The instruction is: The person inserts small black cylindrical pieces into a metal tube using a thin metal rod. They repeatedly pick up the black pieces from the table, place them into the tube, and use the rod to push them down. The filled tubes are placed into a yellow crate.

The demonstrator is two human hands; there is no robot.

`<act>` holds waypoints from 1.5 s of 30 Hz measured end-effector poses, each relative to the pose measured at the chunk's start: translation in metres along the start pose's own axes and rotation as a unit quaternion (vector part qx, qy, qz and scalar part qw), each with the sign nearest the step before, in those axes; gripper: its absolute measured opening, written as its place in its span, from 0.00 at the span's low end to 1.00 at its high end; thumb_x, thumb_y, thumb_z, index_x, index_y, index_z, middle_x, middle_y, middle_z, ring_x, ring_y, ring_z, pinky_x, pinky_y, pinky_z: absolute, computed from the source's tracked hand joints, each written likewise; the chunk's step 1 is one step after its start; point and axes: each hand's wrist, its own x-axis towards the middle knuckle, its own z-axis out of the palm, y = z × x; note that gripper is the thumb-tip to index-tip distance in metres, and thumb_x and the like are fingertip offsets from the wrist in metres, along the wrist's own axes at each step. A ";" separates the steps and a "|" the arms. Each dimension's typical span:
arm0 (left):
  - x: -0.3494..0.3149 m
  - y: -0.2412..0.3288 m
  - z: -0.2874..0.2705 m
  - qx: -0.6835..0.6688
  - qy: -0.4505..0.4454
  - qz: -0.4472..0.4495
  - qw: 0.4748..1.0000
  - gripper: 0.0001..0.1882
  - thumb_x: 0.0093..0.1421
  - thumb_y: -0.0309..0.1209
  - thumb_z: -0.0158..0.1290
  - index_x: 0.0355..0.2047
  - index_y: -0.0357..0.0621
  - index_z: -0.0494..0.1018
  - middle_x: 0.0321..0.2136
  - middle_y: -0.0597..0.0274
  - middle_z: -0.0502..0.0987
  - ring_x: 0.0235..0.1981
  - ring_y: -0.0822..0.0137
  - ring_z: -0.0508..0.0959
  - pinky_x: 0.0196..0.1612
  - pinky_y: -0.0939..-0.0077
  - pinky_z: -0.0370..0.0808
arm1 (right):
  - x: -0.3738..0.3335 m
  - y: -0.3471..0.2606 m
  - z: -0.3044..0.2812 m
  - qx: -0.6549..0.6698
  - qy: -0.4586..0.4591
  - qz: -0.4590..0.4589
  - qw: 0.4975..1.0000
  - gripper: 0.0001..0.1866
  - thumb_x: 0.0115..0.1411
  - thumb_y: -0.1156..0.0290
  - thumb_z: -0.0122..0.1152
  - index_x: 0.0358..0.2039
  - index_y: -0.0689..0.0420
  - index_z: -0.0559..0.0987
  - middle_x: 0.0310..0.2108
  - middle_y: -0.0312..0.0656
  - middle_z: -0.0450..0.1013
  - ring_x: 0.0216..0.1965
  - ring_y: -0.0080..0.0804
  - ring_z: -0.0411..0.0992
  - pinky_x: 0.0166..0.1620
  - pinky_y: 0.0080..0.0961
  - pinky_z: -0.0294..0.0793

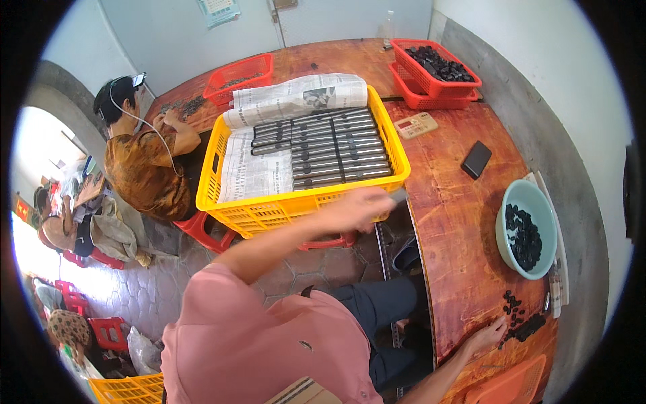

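Observation:
My left hand reaches past the near right corner of a yellow crate. It is blurred, with its fingers closed on a grey, metal-looking piece, whose full shape I cannot see. Inside the crate, dark grey metal tubes lie in rows on newspaper, with black bits along them. Low on the right, my right hand rests at the wooden table beside scattered small black pieces. Its fingers are drawn together at the pieces; what they hold is too small to make out. A short silvery tube lies close by.
A pale green basin holds more black pieces. On the table lie a black phone and a tan box. Red baskets stand behind. At the left, a seated co-worker handles small parts beside another red basket.

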 end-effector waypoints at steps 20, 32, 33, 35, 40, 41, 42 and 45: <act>0.014 -0.163 -0.281 0.627 0.289 0.023 0.723 0.11 0.54 0.31 0.60 0.38 0.46 0.79 0.39 0.57 0.78 0.44 0.52 0.79 0.48 0.59 0.76 | 0.011 0.031 0.011 -0.086 -0.027 -0.027 0.996 0.19 0.72 0.60 0.53 0.35 0.65 0.78 0.29 0.43 0.70 0.28 0.37 0.66 0.33 0.35 0.67; 0.040 -0.174 -0.285 0.583 0.277 -0.004 0.763 0.14 0.58 0.31 0.57 0.45 0.47 0.78 0.43 0.51 0.78 0.48 0.49 0.78 0.51 0.54 0.74 | -0.017 -0.032 -0.002 -0.049 -0.013 0.000 0.999 0.11 0.63 0.68 0.58 0.31 0.65 0.78 0.26 0.42 0.72 0.30 0.32 0.69 0.34 0.30 0.70; 0.030 -0.206 -0.314 0.584 0.298 -0.015 0.755 0.14 0.59 0.31 0.57 0.46 0.47 0.78 0.44 0.50 0.78 0.48 0.48 0.77 0.51 0.54 0.74 | -0.030 -0.092 0.001 -0.028 -0.066 0.118 0.990 0.11 0.63 0.67 0.59 0.30 0.63 0.78 0.27 0.42 0.72 0.30 0.33 0.70 0.35 0.31 0.70; 0.047 -0.204 -0.308 0.588 0.283 -0.016 0.757 0.17 0.57 0.33 0.59 0.47 0.44 0.77 0.47 0.51 0.78 0.51 0.48 0.76 0.53 0.54 0.73 | -0.018 -0.029 0.000 -0.028 0.015 -0.040 0.999 0.13 0.62 0.66 0.58 0.27 0.63 0.77 0.27 0.44 0.71 0.32 0.34 0.70 0.39 0.34 0.70; 0.035 -0.199 -0.313 0.618 0.280 0.062 0.732 0.13 0.59 0.29 0.58 0.42 0.38 0.73 0.41 0.47 0.76 0.44 0.44 0.75 0.47 0.54 0.73 | -0.019 -0.043 0.004 -0.064 0.005 -0.082 0.995 0.12 0.60 0.68 0.60 0.29 0.66 0.77 0.31 0.51 0.71 0.37 0.47 0.72 0.43 0.39 0.70; 0.037 -0.192 -0.310 0.622 0.270 0.054 0.733 0.13 0.59 0.30 0.58 0.42 0.37 0.73 0.41 0.47 0.76 0.44 0.44 0.75 0.46 0.54 0.73 | -0.020 -0.047 0.002 -0.049 0.004 -0.069 0.996 0.12 0.60 0.68 0.60 0.29 0.66 0.77 0.31 0.51 0.71 0.36 0.47 0.72 0.43 0.38 0.70; 0.038 -0.189 -0.307 0.626 0.262 0.045 0.733 0.13 0.60 0.30 0.58 0.42 0.37 0.73 0.41 0.47 0.76 0.45 0.44 0.75 0.46 0.54 0.73 | -0.022 -0.048 0.000 -0.032 0.002 -0.059 0.998 0.12 0.60 0.68 0.60 0.29 0.66 0.77 0.31 0.51 0.71 0.36 0.47 0.72 0.42 0.38 0.70; 0.041 -0.183 -0.302 0.622 0.257 0.034 0.738 0.14 0.60 0.32 0.58 0.42 0.37 0.73 0.41 0.47 0.76 0.45 0.45 0.76 0.46 0.54 0.73 | -0.023 -0.046 0.000 -0.032 0.014 -0.040 0.999 0.11 0.60 0.68 0.60 0.31 0.66 0.77 0.31 0.50 0.71 0.35 0.45 0.72 0.41 0.36 0.71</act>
